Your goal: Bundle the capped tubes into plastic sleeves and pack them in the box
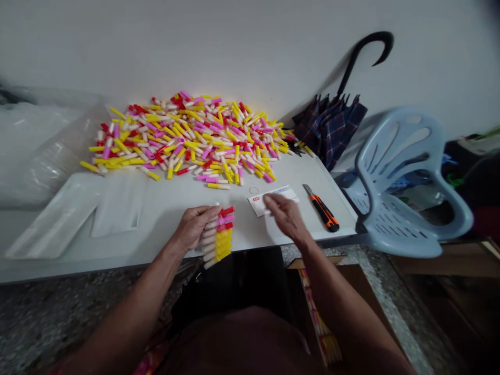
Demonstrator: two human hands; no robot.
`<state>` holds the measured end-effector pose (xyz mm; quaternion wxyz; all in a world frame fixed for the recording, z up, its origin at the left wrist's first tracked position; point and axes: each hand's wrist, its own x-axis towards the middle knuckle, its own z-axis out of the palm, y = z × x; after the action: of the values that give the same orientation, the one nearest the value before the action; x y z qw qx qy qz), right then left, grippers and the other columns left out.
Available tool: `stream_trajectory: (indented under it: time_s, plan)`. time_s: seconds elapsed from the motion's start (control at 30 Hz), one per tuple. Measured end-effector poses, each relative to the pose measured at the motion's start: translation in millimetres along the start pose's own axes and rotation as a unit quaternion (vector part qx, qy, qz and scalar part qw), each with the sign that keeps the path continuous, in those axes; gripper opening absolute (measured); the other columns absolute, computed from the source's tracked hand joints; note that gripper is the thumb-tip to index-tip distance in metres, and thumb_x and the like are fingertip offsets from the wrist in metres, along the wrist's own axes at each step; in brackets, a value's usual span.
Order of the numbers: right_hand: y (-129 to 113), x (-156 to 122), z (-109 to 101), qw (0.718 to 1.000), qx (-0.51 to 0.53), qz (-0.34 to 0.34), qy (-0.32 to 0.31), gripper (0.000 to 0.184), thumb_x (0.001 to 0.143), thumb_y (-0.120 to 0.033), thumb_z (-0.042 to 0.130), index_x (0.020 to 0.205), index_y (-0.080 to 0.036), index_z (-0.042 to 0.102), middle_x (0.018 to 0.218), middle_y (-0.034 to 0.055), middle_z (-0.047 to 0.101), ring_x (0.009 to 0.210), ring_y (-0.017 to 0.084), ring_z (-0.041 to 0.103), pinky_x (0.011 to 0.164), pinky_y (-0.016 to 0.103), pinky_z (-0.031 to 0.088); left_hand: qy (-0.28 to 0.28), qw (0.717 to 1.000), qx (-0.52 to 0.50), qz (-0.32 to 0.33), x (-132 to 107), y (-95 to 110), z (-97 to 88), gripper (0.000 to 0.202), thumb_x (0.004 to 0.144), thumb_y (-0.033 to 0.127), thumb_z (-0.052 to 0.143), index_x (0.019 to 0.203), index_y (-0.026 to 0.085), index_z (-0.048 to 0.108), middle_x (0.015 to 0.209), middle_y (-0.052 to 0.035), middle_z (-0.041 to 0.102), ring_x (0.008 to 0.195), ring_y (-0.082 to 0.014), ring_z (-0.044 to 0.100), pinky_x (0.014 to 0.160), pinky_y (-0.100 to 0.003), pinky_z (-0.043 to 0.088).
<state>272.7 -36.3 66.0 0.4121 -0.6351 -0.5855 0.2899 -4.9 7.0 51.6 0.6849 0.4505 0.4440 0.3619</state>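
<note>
My left hand (194, 225) is closed at the top end of a row of small capped tubes (217, 237). They lie side by side, with pale bodies and red, pink and yellow caps, and hang over the table's front edge. My right hand (287, 214) is over the white printed card (255, 205), with slightly blurred fingers pointing left and nothing visible in them. Whether it touches the card I cannot tell. Behind both hands spreads a large heap of similar loose tubes (195, 135) in yellow, pink, red and white.
An orange-black utility knife (322, 208) lies on the white table (156, 242), right of the card. Clear plastic sleeves (117, 203) and a big plastic bag (39, 151) occupy the left. At right are a folded umbrella (332, 127) and a blue chair (406, 182). Below stands a cardboard box (359, 291).
</note>
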Motion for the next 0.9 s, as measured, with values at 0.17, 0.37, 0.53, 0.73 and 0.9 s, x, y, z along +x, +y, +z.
stream_trajectory:
  time_s: [0.17,0.37,0.53,0.73,0.9]
  plan:
    - [-29.2,-20.7,42.9,0.957,0.219,0.056,-0.181,0.048,0.096,-0.063,0.062,0.097,-0.019,0.079,0.079,0.0034,0.068,0.069,0.015,0.059,0.064,0.027,0.050,-0.020,1.000,-0.003,0.020,-0.7,-4.6,15.3,0.035,0.074,0.050,0.090,0.084,0.018,0.082,0.076,-0.0006,0.074,0.067,-0.0119,0.062,0.062,-0.022,0.050]
    - [-36.7,-31.0,30.9,0.966,0.226,0.070,-0.106,0.037,0.090,-0.053,0.070,0.081,-0.019,0.079,0.071,0.0015,0.064,0.061,0.014,0.053,0.054,0.026,0.046,-0.039,0.998,0.003,0.050,-7.4,-10.3,40.2,0.040,0.074,0.054,0.089,0.091,0.018,0.085,0.091,-0.0067,0.081,0.089,-0.0223,0.073,0.085,-0.033,0.059]
    - [-37.6,-61.4,-3.9,0.990,0.134,0.009,-0.041,0.037,0.097,-0.053,0.066,0.088,-0.020,0.081,0.080,0.0045,0.067,0.067,0.016,0.059,0.057,0.028,0.049,-0.095,0.993,-0.044,0.052,-10.2,-7.2,78.3,0.041,0.077,0.054,0.088,0.093,0.016,0.084,0.096,-0.0095,0.081,0.096,-0.0266,0.076,0.094,-0.041,0.061]
    - [-63.4,-127.8,-98.6,0.988,-0.026,-0.033,0.147,0.032,0.099,-0.047,0.067,0.088,-0.021,0.081,0.077,0.0046,0.068,0.069,0.018,0.062,0.061,0.031,0.050,-0.209,0.975,-0.013,0.076,-14.2,6.7,136.6,0.054,0.075,0.061,0.087,0.103,0.015,0.083,0.106,-0.0123,0.081,0.093,-0.0255,0.077,0.096,-0.042,0.061]
    - [-76.7,-208.5,-186.1,0.925,-0.180,-0.022,0.333,0.028,0.096,-0.046,0.070,0.085,-0.023,0.081,0.074,0.0038,0.066,0.061,0.016,0.057,0.056,0.030,0.046,-0.201,0.976,0.010,0.078,-16.1,-10.7,151.7,0.049,0.078,0.058,0.086,0.104,0.017,0.081,0.106,-0.0097,0.081,0.091,-0.0234,0.077,0.094,-0.041,0.062]
